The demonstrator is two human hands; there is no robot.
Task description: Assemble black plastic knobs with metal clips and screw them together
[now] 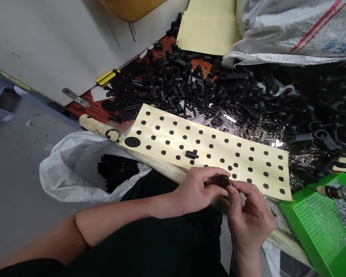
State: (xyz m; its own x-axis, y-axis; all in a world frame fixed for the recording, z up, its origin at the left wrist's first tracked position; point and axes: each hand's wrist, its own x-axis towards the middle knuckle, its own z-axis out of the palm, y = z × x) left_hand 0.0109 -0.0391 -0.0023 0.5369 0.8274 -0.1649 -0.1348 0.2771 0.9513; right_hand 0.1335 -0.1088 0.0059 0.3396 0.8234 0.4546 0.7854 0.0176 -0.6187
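My left hand (196, 188) and my right hand (248, 215) meet at the near edge of a pale yellow sheet (219, 148) dotted with black round stickers. Both pinch one small black plastic part (220, 181) between their fingertips. A loose short black part (192, 154) lies on the sheet just beyond my hands. One larger black oval sticker (132, 142) sits at the sheet's left end.
A big heap of black plastic parts (248, 92) and shiny metal pieces (253, 132) covers the table behind the sheet. A white bag with black parts (75, 169) hangs at the left. A green perforated basket (323, 223) stands at the right, a woven sack (291, 34) at the back.
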